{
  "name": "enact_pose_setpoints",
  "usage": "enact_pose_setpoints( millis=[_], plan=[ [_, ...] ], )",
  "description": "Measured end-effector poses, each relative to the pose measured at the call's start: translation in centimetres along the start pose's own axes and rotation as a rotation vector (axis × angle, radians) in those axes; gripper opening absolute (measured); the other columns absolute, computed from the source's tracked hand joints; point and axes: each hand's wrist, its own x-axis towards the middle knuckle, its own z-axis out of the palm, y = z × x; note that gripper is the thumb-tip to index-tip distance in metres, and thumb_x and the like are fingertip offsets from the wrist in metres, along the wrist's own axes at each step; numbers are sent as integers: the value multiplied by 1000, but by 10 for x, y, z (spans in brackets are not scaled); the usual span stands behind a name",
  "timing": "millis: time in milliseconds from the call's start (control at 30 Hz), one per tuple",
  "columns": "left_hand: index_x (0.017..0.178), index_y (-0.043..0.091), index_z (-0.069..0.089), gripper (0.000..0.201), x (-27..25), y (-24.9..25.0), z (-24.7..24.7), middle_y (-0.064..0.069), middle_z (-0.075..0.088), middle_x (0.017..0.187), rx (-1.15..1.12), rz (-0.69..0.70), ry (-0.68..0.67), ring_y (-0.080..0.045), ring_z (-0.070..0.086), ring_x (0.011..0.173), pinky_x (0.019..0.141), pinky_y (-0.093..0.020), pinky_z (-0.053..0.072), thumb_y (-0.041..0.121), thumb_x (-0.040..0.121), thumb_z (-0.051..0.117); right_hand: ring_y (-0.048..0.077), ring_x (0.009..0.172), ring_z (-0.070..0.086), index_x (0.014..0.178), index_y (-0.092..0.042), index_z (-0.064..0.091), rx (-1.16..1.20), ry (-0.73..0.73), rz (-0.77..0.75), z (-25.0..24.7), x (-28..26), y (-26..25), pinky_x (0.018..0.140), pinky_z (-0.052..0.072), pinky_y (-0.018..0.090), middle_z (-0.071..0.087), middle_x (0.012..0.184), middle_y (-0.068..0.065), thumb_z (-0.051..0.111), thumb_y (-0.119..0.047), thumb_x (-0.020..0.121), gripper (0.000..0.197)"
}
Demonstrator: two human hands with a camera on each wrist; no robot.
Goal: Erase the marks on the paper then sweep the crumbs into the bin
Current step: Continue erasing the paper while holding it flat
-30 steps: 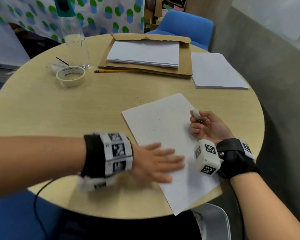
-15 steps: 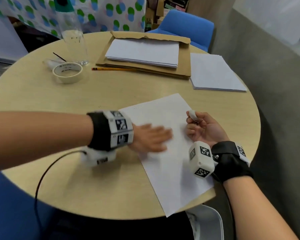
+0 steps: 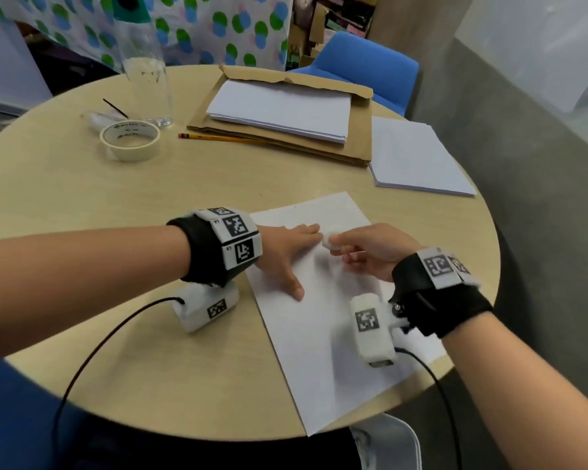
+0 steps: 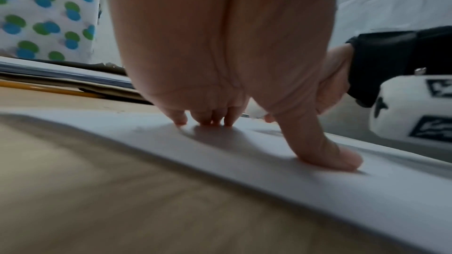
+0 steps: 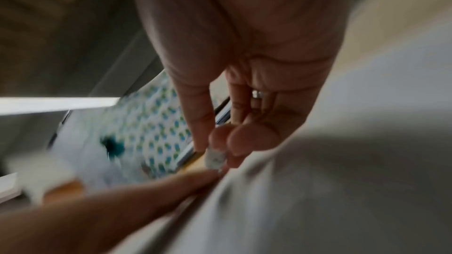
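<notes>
The round wooden table point(image 3: 82, 205) carries everything. Near its front edge the sheet of paper point(image 3: 319, 351) is laid at a slant, and one corner hangs a little over the rim. Compared with one second ago, a clear change is seen: the left hand point(image 3: 286, 252), which was then lower on the sheet, is now set flat on its upper part, with straight, spread fingers point(image 4: 179, 119) and the thumb pressed down, and nothing is gripped by it. The right hand point(image 3: 367, 249), which was then held apart at the right edge of the sheet with the eraser raised, has been brought over, and the white eraser point(image 3: 330, 242) is pinched between its thumb and fingertips, just beside the left fingertips. It is judged that the erasing is being started or taken up again, the sheet being held steady by the left hand. The marks themselves are too faint to be made out, and no crumbs are seen.

As for containers, a white bin point(image 3: 387, 446) is partly seen under the table edge below the paper's corner; its contents cannot be told. At the far side an opened brown cardboard folder point(image 3: 357, 144) holds a stack of white sheets point(image 3: 279, 110). A clear bottle point(image 3: 146, 72) stands beside a roll of tape point(image 3: 129, 137); whether liquid is in it cannot be told.
</notes>
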Motion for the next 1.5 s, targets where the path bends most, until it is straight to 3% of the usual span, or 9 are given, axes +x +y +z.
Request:
enact_pose_setpoints(
  millis=[167,300,400,567,733,900,1067,1267,1500],
  plan=[
    [149,21,-13,123,1,-5,0,6,-20,157,7,-17,-38,-14,-10,146,121,-38,0,51,69,74,17,53,56,76,-3,64,-583,177,-68,13,7,-16,60,54,28,64,69,9,65,-12,79,9],
    [149,19,-14,126,4,-7,1,1,-22,156,13,13,-44,-16,-11,146,121,-36,0,51,67,76,16,47,56,64,-7,58,-763,-14,-157,36,-8,-2,49,50,23,64,61,8,65,-11,75,14],
    [149,17,-15,124,3,-6,2,2,-22,156,54,17,-45,-16,-12,146,120,-34,-1,52,69,73,15,51,57,73,-3,63,-719,-95,-79,26,-7,-9,48,48,20,63,63,8,67,-10,77,8],
    [148,17,-16,122,2,-4,0,3,-22,156,69,11,-37,-16,-11,146,119,-32,-1,53,71,72,17,50,57,64,-5,61,-670,93,-131,20,5,-14,54,52,24,62,57,6,65,-8,75,12],
    [147,15,-19,123,1,0,-1,-1,-24,156,97,9,-53,-16,-14,146,119,-32,-1,51,72,72,15,46,53,63,-5,60,-605,-79,-69,33,-15,3,44,44,19,59,53,6,68,-8,74,14],
    [148,18,-18,122,0,3,-4,-1,-23,156,96,6,-67,-17,-17,145,120,-38,-3,49,72,72,17,49,53,65,-3,60,-486,188,-59,12,6,-17,53,48,25,59,58,9,66,-9,77,14],
    [147,16,-19,121,-1,5,-3,-3,-25,155,121,1,-72,-18,-18,145,118,-37,-3,48,74,71,14,41,51,58,-4,61,-549,-68,-37,40,-18,5,40,42,18,58,49,6,68,-6,73,16],
    [147,21,-19,120,-3,5,-6,0,-25,155,116,1,-84,-17,-18,145,120,-41,-3,50,73,71,17,46,50,67,-3,59,-364,224,-53,7,6,-12,47,44,23,56,58,10,65,-6,76,11],
    [147,19,-19,124,0,10,-7,-4,-25,155,154,-10,-99,-21,-16,145,120,-44,0,51,71,73,12,43,52,70,-5,60,-545,-136,-4,22,-19,8,40,43,17,58,56,6,69,-7,75,11]
  ],
)
